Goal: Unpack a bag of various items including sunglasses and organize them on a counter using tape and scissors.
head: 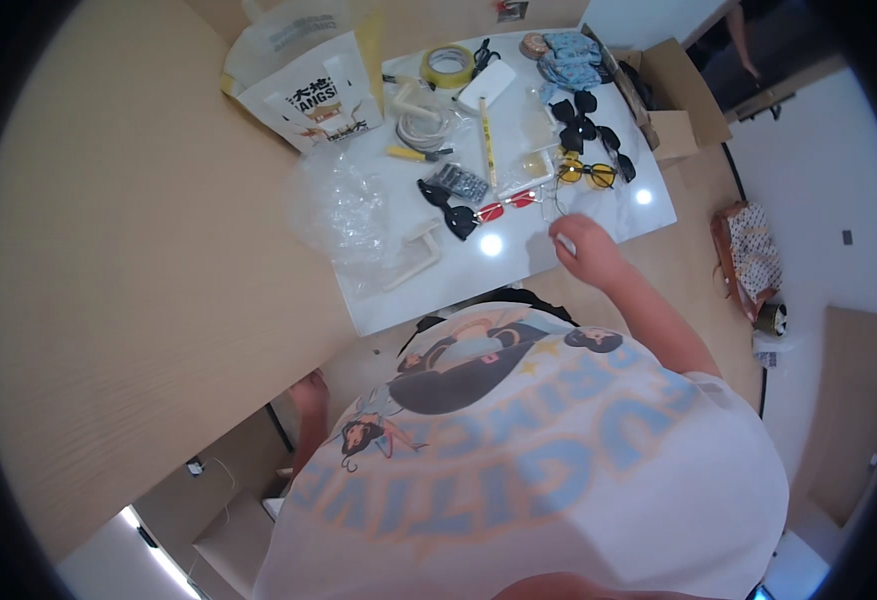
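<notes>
My right hand hangs over the front edge of a white marbled table, its fingers curled. A pale patch shows between thumb and fingers; I cannot tell whether it is a held thing or the tabletop. Thin clear-lensed glasses lie just beyond the fingertips. To their left are red-lensed glasses and black sunglasses; to the right, yellow-lensed glasses and more black sunglasses. Low on the left, my left hand is beside the wooden panel's edge, its fingers partly hidden.
Clear plastic wrap and a white bent bracket lie front left. Behind are a calculator, yellow folding ruler, coiled cable, tape roll, scissors and printed bag. A cardboard box stands right.
</notes>
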`<state>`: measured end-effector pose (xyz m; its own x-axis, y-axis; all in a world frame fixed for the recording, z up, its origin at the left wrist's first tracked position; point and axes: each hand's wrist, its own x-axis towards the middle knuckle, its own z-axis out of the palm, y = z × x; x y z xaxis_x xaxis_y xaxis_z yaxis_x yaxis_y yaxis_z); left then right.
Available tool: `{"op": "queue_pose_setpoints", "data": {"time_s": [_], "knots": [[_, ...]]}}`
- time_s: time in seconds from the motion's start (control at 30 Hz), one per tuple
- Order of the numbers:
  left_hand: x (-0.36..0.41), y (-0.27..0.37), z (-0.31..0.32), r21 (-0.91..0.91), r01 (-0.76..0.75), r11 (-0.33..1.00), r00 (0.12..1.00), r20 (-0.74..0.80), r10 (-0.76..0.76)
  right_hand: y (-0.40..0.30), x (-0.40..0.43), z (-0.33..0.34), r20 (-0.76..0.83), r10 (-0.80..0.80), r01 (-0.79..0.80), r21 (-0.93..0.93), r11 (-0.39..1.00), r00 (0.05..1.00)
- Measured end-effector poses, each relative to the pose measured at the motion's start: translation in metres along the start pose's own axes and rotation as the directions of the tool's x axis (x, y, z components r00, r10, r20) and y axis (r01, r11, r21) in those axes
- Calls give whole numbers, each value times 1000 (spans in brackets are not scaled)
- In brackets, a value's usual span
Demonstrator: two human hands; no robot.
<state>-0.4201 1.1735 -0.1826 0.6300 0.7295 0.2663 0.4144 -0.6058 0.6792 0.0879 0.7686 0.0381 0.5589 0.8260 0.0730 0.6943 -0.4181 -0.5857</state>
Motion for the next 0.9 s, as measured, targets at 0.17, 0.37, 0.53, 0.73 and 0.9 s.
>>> {"op": "queue_pose_setpoints", "data": {"time_s": [0.17,0.37,0.53,0.73,0.9], "knots": [[-41,96,8,-26,173,985,707,699,-105,68,47,-29,-209,-46,30,-79,996,977],[63,302,65,-89,28,996,913,408,11,152,52,-33,-203,-5,-25,-143,989,979],[187,382,158,-117,-207,971,954,197,227,172,39,-45,-112,-28,28,-9,1000,993],[312,340,299,399,-34,916,985,166,-36,175,25,-74,-42,-58,59,28,998,997],[349,410,288,573,246,782,822,304,-481,184,6,-93,-88,-72,78,65,995,993]]}}
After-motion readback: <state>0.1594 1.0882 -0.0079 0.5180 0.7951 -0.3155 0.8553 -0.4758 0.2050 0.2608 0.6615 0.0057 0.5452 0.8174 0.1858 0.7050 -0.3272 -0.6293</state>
